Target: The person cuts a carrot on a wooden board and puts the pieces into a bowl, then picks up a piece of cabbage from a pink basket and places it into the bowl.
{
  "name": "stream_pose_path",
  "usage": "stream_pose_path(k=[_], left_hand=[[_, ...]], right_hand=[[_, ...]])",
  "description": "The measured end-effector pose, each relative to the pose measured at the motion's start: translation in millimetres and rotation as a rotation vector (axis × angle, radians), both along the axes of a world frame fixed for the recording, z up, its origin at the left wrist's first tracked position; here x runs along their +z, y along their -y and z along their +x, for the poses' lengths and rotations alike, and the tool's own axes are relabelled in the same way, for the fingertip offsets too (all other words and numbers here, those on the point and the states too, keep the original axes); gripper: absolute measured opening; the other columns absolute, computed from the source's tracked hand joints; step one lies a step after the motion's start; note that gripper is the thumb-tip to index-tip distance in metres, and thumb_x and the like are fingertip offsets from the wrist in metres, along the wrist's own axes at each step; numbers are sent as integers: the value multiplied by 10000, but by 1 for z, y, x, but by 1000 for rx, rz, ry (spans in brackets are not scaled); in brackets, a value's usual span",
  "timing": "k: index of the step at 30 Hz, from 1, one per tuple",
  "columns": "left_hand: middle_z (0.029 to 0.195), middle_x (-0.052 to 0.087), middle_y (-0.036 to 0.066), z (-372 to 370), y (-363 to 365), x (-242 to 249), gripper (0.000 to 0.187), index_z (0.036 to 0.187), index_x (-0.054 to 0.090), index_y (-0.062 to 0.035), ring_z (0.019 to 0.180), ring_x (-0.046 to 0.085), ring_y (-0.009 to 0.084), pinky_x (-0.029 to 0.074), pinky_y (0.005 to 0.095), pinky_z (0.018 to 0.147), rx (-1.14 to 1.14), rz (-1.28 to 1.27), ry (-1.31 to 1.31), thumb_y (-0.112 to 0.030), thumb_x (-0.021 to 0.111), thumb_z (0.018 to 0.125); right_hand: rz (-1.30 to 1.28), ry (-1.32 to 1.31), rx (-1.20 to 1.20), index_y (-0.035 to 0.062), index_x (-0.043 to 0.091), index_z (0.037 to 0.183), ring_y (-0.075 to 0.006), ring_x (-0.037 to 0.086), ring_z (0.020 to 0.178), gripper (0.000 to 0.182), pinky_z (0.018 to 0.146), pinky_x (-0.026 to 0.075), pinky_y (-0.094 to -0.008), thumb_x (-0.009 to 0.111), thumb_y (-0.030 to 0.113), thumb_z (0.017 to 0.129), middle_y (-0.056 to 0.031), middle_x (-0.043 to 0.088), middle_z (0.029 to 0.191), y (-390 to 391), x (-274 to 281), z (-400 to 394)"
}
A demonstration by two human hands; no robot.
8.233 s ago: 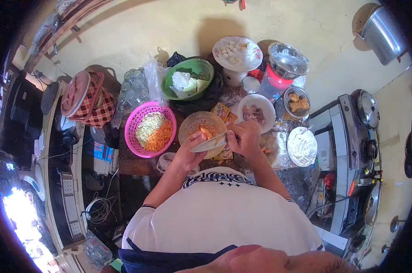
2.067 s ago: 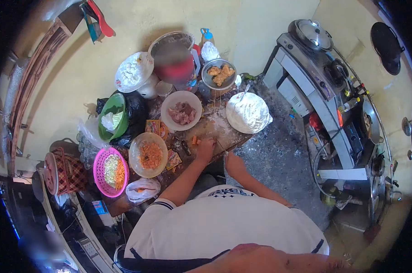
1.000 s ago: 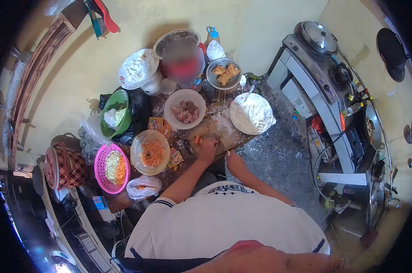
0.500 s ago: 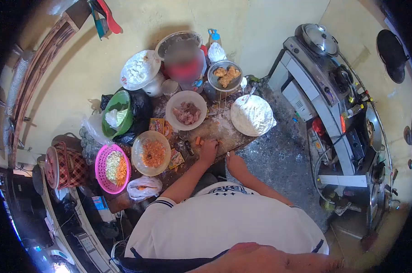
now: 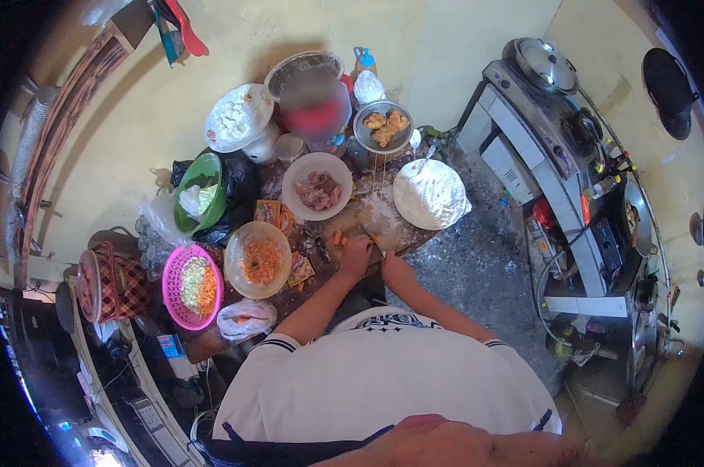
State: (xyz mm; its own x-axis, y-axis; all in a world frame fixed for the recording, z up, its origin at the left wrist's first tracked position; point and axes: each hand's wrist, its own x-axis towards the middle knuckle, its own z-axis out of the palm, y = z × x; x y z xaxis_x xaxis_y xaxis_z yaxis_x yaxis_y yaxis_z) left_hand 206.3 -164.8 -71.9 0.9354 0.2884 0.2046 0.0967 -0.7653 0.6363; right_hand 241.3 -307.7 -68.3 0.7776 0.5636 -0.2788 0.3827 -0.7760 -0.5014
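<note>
At the table's front edge, my left hand [image 5: 357,254] presses down with bent fingers on what looks like a carrot, mostly hidden beneath it. Orange carrot pieces [image 5: 338,237] lie just beyond those fingers. To its right, my right hand [image 5: 398,270] is closed around a knife [image 5: 379,248], whose thin blade points toward the left fingers. A bowl of raw meat [image 5: 318,191] stands beyond my hands, and a bowl of shredded carrot [image 5: 262,261] is to their left. The pan of white flour [image 5: 430,195] sits at the right end.
A pink basket [image 5: 169,297] with shredded vegetables and a green basin [image 5: 220,204] stand on the left. Fried pieces fill a strainer [image 5: 358,140] at the back. The stove counter [image 5: 521,144] runs along the right wall.
My right hand has moved slightly up and left with the knife, closer to my left hand. The left hand stays almost in place.
</note>
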Motion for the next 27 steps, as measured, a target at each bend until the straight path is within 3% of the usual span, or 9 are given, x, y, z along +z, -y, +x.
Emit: stream_pose_path(k=[14,24,27], left_hand=[[828,600,148,-2,-1,-9,119,820,595,-6,842,564,325,435,414,768,-35,9,33,-14,602,701],[853,591,151,-3,-1,-19,106,806,581,0,847,556,323,437,421,750,-4,-41,41,-25,609,707],[845,587,149,-2,0,-23,97,796,575,-4,847,554,325,433,423,738,12,21,153,-27,608,707]], right_hand=[[50,-56,-24,-22,480,987,-437,603,737,275,649,479,-516,436,239,909,-276,605,760,6,27,-4],[45,-3,-14,-23,482,935,-453,592,705,259,640,464,-540,428,227,900,-275,601,738,-6,-12,5],[96,6,3,-23,487,930,-451,594,725,267,653,459,-542,432,236,896,-273,604,751,-7,-13,6]])
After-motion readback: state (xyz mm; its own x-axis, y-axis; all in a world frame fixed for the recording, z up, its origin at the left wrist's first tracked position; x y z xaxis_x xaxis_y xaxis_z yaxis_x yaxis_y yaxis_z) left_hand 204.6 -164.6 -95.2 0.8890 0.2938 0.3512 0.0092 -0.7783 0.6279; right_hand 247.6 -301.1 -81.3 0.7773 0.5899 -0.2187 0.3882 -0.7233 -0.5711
